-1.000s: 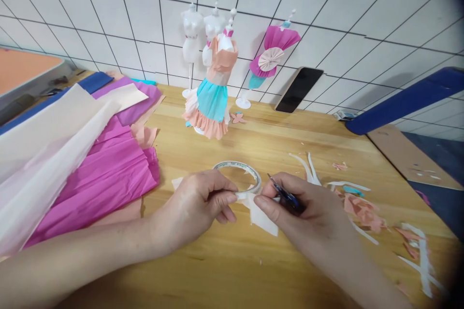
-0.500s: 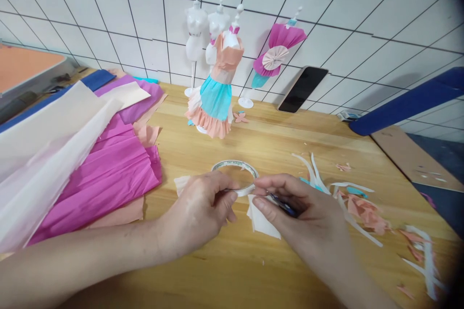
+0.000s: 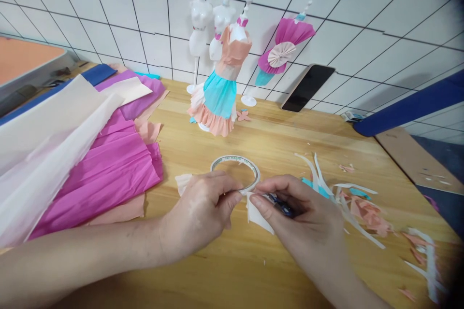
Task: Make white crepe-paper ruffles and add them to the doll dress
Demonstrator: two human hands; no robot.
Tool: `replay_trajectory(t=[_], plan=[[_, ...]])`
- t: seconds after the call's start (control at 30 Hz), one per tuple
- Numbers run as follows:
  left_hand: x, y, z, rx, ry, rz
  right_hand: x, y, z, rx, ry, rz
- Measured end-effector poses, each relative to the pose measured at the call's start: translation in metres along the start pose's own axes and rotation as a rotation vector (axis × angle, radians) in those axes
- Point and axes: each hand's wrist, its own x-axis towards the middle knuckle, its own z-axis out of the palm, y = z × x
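A thin roll of tape [image 3: 235, 159] with green lettering inside its ring rests between my hands, low on the wooden table. My left hand [image 3: 208, 200] pinches at the roll's near left edge, thumb against fingers. On the near right side, my right hand [image 3: 295, 207] is closed, with dark scissors [image 3: 282, 205] held inside its curled fingers and its fingertips close to the tape. A white paper piece [image 3: 259, 215] lies under the right fingertips. What the fingertips themselves pinch is too small to tell.
Crepe paper sheets [image 3: 105, 169] cover the left. Several mannequins, one in a peach and blue dress [image 3: 221, 91], stand at the back. A phone [image 3: 308, 88] leans on the tiled wall. Paper scraps [image 3: 368, 212] and a blue roll [image 3: 409, 104] are at the right.
The view has shifted slightly. Both hands have come a little closer together at the near edge of the tape roll, and the right hand covers more of the white paper.
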Motion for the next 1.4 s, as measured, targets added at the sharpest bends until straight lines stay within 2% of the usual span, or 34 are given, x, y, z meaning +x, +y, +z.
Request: replay_trajectory(t=[0.2, 0.4, 0.6, 0.77, 1.0, 1.13, 1.2, 1.3, 1.4], plan=[[0.001, -0.002, 0.002, 0.003, 0.021, 0.048, -0.003, 0.003, 0.002, -0.083, 0.016, 0.003], [-0.002, -0.002, 0.005, 0.016, 0.028, 0.075, -0.007, 0.011, 0.002, -0.208, 0.026, -0.127], [-0.007, -0.001, 0.006, 0.079, 0.082, 0.174, -0.007, 0.007, 0.007, -0.309, 0.060, -0.329], [-0.006, 0.000, 0.004, -0.037, 0.027, 0.073, -0.006, 0.009, 0.009, -0.335, 0.100, -0.430], [0.003, -0.005, 0.009, -0.657, -0.046, -0.280, -0.009, 0.006, 0.007, -0.309, 0.063, -0.310], [0.004, -0.007, 0.007, -0.676, -0.074, -0.291, -0.007, 0.007, 0.005, -0.252, 0.046, -0.240], [0.005, -0.008, 0.006, -0.695, -0.084, -0.316, -0.005, 0.007, 0.004, -0.128, -0.011, -0.129], [0.007, -0.012, 0.005, -0.786, -0.082, -0.425, -0.002, 0.003, 0.001, 0.103, -0.086, 0.076], [0.009, -0.015, 0.004, -0.873, -0.078, -0.495, 0.000, -0.002, -0.004, 0.205, -0.071, 0.190]])
